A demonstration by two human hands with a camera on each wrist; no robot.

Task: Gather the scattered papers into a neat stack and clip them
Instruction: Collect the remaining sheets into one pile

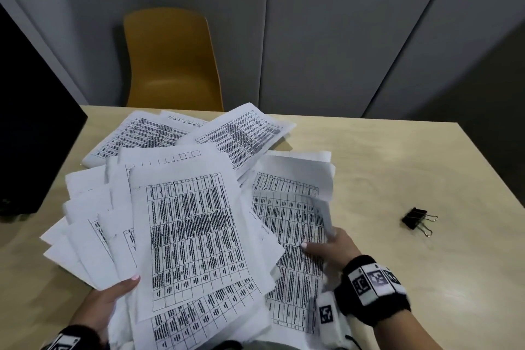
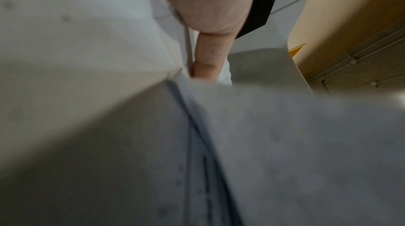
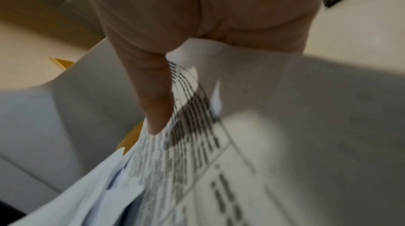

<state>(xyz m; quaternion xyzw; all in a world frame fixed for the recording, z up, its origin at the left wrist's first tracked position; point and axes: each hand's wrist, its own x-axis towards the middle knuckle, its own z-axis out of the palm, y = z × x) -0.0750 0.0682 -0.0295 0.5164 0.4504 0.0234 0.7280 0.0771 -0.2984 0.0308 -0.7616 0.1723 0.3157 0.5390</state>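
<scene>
On the pale wood worktop [image 1: 397, 167] before grey walls, both hands, left hand [image 1: 109, 302] and right hand [image 1: 331, 247], grasp fanned papers [image 1: 193, 236]; one binder clip [image 1: 416, 219] lies right of them, one yellow chair [image 1: 173, 62] beyond.

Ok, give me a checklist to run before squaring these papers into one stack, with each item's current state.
1. Left hand grips the fanned bundle: ok.
2. Right hand grips the sheets on the right: ok.
3. All papers collected: not ok, the far sheets lie loose on the table.
4. Edges aligned: not ok, the sheets are splayed at many angles.
5. Binder clip free on the table to the right: ok.
6. Sheets hidden under the pile: cannot tell.
</scene>
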